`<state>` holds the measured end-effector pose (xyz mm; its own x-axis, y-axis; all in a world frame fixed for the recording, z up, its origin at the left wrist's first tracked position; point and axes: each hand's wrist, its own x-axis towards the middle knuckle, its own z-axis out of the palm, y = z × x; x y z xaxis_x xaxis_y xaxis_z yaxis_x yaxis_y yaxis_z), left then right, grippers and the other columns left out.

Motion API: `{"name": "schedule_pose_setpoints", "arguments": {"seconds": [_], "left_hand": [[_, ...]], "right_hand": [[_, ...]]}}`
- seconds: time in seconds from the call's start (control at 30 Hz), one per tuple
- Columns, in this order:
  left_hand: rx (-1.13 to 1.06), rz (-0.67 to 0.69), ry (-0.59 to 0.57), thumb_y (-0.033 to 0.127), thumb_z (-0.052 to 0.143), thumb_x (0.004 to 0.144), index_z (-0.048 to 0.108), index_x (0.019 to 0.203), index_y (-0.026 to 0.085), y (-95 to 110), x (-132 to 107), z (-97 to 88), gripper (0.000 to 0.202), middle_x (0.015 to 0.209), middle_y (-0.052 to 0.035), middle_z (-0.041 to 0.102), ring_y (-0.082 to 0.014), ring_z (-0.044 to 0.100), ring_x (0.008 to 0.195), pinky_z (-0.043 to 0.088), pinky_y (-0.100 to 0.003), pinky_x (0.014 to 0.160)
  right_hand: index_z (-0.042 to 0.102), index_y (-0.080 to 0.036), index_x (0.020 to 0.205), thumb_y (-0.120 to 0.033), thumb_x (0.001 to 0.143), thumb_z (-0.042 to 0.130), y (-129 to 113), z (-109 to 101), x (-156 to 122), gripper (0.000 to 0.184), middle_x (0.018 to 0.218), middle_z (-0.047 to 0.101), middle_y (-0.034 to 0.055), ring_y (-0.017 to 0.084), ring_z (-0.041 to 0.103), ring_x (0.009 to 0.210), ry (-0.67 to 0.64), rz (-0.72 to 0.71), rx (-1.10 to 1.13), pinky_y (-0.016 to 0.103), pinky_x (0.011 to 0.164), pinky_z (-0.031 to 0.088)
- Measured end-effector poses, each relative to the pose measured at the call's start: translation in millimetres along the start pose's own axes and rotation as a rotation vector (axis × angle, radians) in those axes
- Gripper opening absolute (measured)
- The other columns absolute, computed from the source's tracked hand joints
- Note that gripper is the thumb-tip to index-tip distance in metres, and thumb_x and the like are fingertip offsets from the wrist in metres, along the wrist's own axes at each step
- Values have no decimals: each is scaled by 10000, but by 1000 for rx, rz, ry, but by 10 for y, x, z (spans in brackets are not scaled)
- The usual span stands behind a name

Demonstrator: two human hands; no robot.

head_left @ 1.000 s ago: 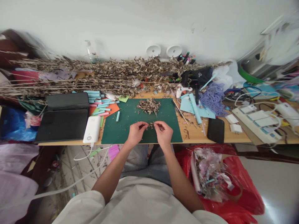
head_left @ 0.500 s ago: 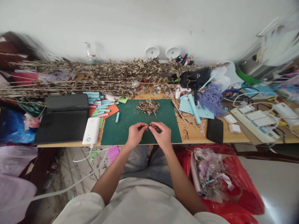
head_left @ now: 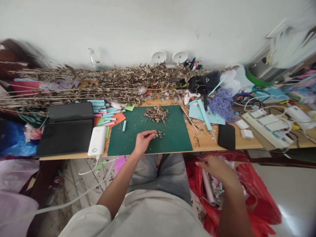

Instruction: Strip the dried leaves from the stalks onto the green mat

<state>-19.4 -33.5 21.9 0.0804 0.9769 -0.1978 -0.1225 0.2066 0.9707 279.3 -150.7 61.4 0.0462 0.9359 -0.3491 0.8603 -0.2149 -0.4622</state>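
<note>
My left hand (head_left: 144,141) is over the green cutting mat (head_left: 130,141), thumb and fingers pinched on a small dried flower bit (head_left: 156,134). Loose dried scraps (head_left: 161,134) lie on the mat just right of the fingertips. Farther back on the mat sits a heap of dried flower heads (head_left: 157,113). My right hand (head_left: 213,166) is off the table edge, above a red plastic bag (head_left: 256,191) with crumpled wrappers in it. Motion blurs its fingers, so whether they hold anything is unclear.
Long dried flower stalks (head_left: 118,77) spread along the wall side. A black tablet case (head_left: 65,136) and white power bank (head_left: 97,140) lie left. Rightward are a glue gun (head_left: 191,96), purple cords (head_left: 222,104), a black phone (head_left: 226,136) and a power strip (head_left: 269,130).
My right hand has left my left hand and swung right and down over the red bag. My left hand stays pinched above the mat, and dried scraps now show beside its fingertips.
</note>
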Motion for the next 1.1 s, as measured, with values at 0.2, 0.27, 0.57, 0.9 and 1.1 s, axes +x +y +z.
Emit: {"name": "schedule_pose_setpoints", "arguments": {"seconds": [0.2,0.27,0.57,0.9,1.1], "left_hand": [[-230,-96,-20,299,811,633,752,893,141,-30,-10,141,310,827,-67,736,-139,666,729,540,-307,801],[-296,-115,-23,298,822,620,747,892,138,-30,-28,176,325,846,-71,734,-136,672,742,542,-310,814],[-372,-160,50,291,858,562,753,874,153,-33,-87,170,357,882,-66,737,-137,676,772,554,-308,822],[168,223,-25,316,720,744,754,929,196,-89,-33,63,223,952,-81,723,-206,662,888,532,-355,830],[572,483,-103,266,531,888,718,986,208,-7,-34,65,219,966,-88,705,-193,631,895,487,-335,852]], "right_hand": [[687,-206,1058,-397,804,622,-485,262,168,325,872,727,71,204,690,770,288,-146,563,331,718,556],[686,-194,1042,-384,813,617,-848,431,339,305,884,722,77,197,689,778,297,-205,715,314,687,570],[711,-182,830,-316,780,652,-1511,852,821,154,836,723,63,187,686,754,494,-238,979,306,717,574],[698,-211,860,-239,847,547,-1458,857,859,153,834,722,40,180,670,728,585,-328,649,305,727,547],[665,-206,872,-167,856,469,-1443,834,897,200,844,690,58,191,634,776,603,-422,392,310,742,502]]}}
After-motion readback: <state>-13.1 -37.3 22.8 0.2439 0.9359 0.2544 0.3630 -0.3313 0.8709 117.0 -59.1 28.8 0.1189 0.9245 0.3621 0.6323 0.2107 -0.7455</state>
